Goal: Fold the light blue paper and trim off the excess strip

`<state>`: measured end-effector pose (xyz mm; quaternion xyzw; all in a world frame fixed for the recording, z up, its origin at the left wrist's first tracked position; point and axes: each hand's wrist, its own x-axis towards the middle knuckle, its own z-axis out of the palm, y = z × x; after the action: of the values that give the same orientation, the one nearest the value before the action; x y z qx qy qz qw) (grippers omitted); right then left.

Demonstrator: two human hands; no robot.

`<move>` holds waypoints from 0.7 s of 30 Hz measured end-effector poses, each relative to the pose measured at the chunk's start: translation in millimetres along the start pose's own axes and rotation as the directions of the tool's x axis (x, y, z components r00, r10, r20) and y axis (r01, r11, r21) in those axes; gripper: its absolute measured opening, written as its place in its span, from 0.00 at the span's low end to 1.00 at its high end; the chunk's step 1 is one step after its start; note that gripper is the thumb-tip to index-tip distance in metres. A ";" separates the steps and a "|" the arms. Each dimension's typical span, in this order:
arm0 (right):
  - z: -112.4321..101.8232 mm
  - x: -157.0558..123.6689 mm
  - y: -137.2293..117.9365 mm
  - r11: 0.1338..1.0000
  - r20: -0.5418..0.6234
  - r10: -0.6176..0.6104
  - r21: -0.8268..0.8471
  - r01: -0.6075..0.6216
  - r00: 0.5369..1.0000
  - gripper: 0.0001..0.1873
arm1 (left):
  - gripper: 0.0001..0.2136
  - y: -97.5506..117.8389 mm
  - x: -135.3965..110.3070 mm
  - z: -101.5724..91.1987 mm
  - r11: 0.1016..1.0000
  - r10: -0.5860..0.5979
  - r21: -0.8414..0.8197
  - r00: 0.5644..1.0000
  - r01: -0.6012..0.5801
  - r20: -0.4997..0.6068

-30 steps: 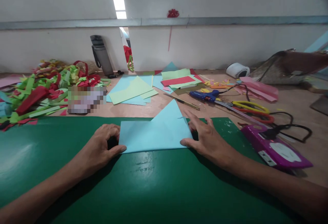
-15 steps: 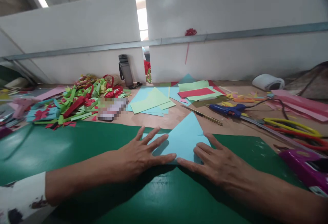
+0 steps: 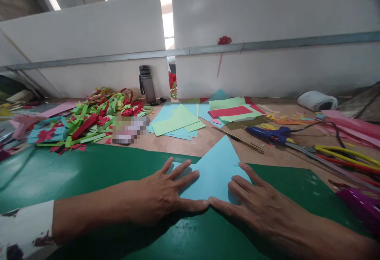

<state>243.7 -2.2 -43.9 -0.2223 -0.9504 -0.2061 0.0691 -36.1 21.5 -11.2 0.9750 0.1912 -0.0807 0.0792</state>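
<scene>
A light blue sheet of paper (image 3: pixel 216 169), folded to a point that aims away from me, lies on the green cutting mat (image 3: pixel 89 173). My left hand (image 3: pixel 166 192) lies flat on the sheet's left part, fingers spread. My right hand (image 3: pixel 255 200) lies flat on its right part, fingers stretched out. The two thumbs nearly meet at the paper's near edge. Neither hand holds anything.
A heap of red and green paper scraps (image 3: pixel 89 119) sits at the left. Loose coloured sheets (image 3: pixel 184 119), a grey bottle (image 3: pixel 147 83), a thin knife (image 3: pixel 239 141), a blue glue gun (image 3: pixel 268 134), scissors (image 3: pixel 344 157), a purple device (image 3: pixel 360 204) and a white roll (image 3: pixel 316 100) lie around. White partitions stand behind.
Both hands slid inward from the sheet's outer ends to lie flat on it, thumbs close together. The left hand went from curled to spread. The camera tilted up and left.
</scene>
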 end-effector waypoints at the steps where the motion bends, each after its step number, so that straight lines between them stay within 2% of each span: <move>1: 1.2 0.1 -0.3 1.000 -0.003 0.002 -0.008 -0.002 1.000 0.26 | 0.40 0.0 -0.1 0.6 1.000 0.003 -0.004 1.000 -0.003 -0.004; 9: 7.1 -1.3 -1.5 0.998 0.025 0.003 -0.061 -0.002 1.000 0.27 | 0.39 0.8 -0.2 4.5 1.000 0.001 0.028 1.000 0.000 -0.024; 16: 10.1 -4.6 0.8 1.000 -0.017 -0.007 -0.030 0.006 1.000 0.24 | 0.39 1.9 -3.2 3.0 0.999 -0.041 0.032 0.999 0.042 -0.016; 21: 4.3 -12.6 5.7 1.000 -0.060 -0.021 -0.020 0.020 0.998 0.21 | 0.39 2.4 -10.3 4.4 0.995 -0.103 0.007 0.994 0.103 -0.025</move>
<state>257.3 -0.7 -48.5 -0.2067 -0.9482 -0.2225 0.0932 -45.2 14.8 -13.3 0.9651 0.2417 -0.0737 0.0685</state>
